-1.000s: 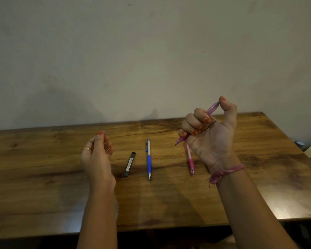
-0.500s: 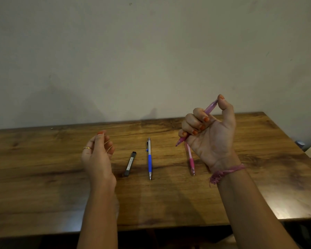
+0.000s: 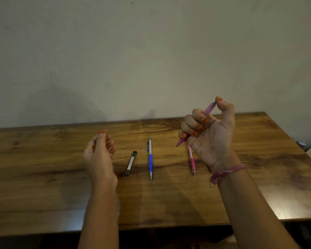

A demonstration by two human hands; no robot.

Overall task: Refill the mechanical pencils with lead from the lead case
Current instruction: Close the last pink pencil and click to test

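Fingers of the right hand (image 3: 207, 133) curl round a purple pencil (image 3: 207, 109) raised above the table (image 3: 43, 186), tip slanting down-left, thumb on its cap. Left hand (image 3: 99, 153) hangs loosely curled. Beyond, lead case (image 3: 130, 163), blue pencil (image 3: 150, 159) and pink pencil (image 3: 191, 160) lie lengthwise.

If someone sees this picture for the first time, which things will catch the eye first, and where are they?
The raised right hand stands out first: it grips a purple pencil above the right part of the wooden table, thumb on the top end. On the table lie in a row a dark lead case, a blue pencil and a pink pencil. The left hand hovers to the left of the case, fingers gathered upward.
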